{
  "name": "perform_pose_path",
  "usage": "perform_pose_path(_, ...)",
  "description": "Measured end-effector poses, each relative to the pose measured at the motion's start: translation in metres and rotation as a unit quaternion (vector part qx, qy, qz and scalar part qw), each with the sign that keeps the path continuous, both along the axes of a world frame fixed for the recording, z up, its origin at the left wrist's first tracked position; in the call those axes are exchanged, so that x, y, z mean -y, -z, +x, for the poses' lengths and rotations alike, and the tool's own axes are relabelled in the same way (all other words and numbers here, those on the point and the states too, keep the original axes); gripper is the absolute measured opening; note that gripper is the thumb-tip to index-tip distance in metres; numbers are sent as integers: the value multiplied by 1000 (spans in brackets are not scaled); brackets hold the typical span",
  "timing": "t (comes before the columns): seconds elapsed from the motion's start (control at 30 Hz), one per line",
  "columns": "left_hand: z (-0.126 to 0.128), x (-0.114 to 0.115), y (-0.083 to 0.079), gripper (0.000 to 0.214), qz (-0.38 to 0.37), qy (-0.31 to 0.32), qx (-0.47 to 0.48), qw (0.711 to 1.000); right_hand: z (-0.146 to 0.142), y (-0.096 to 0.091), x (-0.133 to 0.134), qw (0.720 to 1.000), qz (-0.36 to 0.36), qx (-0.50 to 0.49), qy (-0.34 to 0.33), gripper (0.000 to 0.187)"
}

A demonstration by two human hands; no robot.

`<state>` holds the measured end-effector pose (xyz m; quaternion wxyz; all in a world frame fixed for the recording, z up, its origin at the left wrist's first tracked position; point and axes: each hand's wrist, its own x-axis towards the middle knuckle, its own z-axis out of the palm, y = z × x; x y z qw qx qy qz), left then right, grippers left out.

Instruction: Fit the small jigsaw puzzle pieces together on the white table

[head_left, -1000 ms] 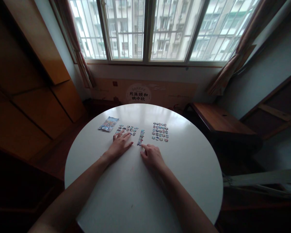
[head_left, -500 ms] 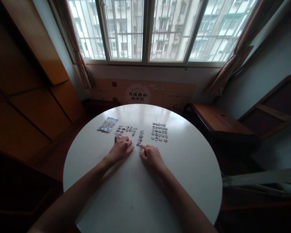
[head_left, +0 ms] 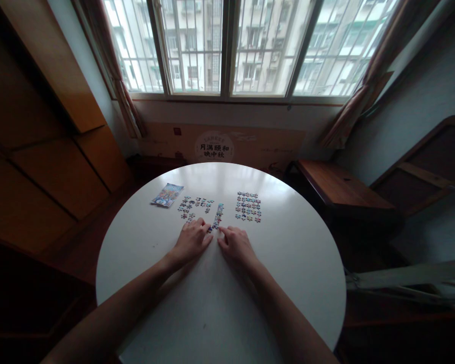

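On the white table, a narrow strip of joined jigsaw pieces [head_left: 219, 215] runs between my hands. My left hand [head_left: 192, 238] has its fingers closed on a small dark blue puzzle piece [head_left: 210, 229], beside the strip's near end. My right hand [head_left: 235, 241] rests on the table with its index finger stretched to the bottom of the strip and its thumb apart. Loose puzzle pieces [head_left: 187, 207] lie scattered beyond my left hand. Farther right, more puzzle pieces [head_left: 249, 207] are laid out in rows.
A colourful picture sheet [head_left: 167, 195] lies at the back left of the round white table [head_left: 288, 263]. Beyond the table's far edge are a printed panel [head_left: 250, 141] and a barred window. A wooden bench [head_left: 341, 187] stands to the right.
My left hand has moved right and nearer, from the loose pieces to the strip's near end, with a dark blue piece at its fingertips. My right hand stays almost in place.
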<state>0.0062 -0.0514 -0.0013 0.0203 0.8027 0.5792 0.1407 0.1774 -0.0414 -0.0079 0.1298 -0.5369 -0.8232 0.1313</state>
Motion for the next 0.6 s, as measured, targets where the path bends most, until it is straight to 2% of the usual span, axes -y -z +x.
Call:
perform_pose_path(0.37,-3,-3,2,18,-47,-8,59,997,0,3,0,1000,4,-14,3,44)
perform_pose_path(0.6,-6,-4,-2,17,-68,-34,72,995,1,2,0,1000,4,-18,1,44)
